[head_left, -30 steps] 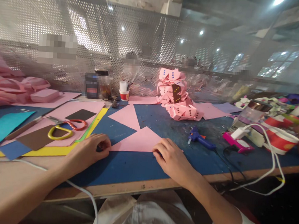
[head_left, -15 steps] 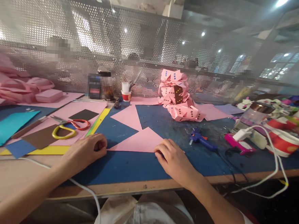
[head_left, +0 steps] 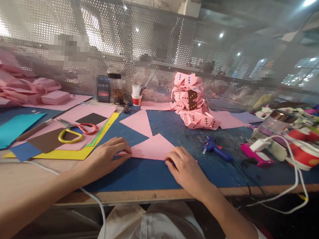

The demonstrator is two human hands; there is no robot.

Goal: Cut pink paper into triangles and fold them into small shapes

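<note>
- A pink, triangular, flat sheet of paper or thin foam (head_left: 153,147) is lying at the centre of the frame on a dark blue work mat (head_left: 141,174), its long edge facing the bottom and its peak pointing up.
- The left hand (head_left: 112,153), left of centre, is arching over the sheet's left corner, thumb and fingertips sitting close together near the long edge; whether they are pinching the sheet or only pressing it, one cannot tell.
- The right hand (head_left: 182,165), right of centre, is covering the right corner with bent fingers held side by side; its grip cannot be told either.
- Uneven pressure or pull between the hands could be what skews the sheet, buckles its middle or creases a corner.
- A second pink triangular sheet (head_left: 139,122) is lying just above, its lower tip reaching the first sheet's sloping side; a push upward could be making them overlap or shift together.
- A blue plastic glue gun (head_left: 219,150) is resting right of centre, its dark cord trailing toward the lower right; a swinging right forearm could be snagging that cord and dragging the tool.
- A white cable (head_left: 97,201) is passing beneath the left forearm at lower left; an arm catching it could be jerking the left hand off the corner.
</note>
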